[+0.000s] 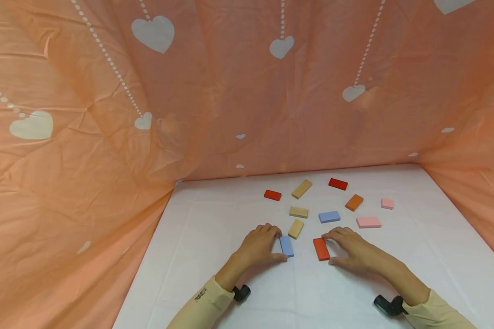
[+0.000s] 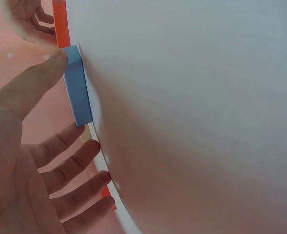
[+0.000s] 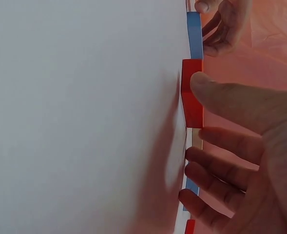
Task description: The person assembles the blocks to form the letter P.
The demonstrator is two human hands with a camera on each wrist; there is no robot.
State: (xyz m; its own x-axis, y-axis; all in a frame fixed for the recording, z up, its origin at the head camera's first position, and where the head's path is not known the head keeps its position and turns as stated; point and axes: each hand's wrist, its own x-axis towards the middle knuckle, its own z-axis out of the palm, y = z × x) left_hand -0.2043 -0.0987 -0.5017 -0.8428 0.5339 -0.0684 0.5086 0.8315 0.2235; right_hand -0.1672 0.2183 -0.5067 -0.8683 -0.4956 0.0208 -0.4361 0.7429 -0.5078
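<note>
On the white table a blue block lies flat, and my left hand pinches it lengthwise, thumb at its near end and fingertips at its far end. The left wrist view shows the same blue block with the thumb against its end. Just to its right lies a red block. My right hand pinches that one the same way. In the right wrist view the thumb presses the end of the red block.
Several more blocks lie scattered beyond the hands: tan, tan, blue, pink, orange, red. Peach cloth with white hearts walls the table at the left, back and right.
</note>
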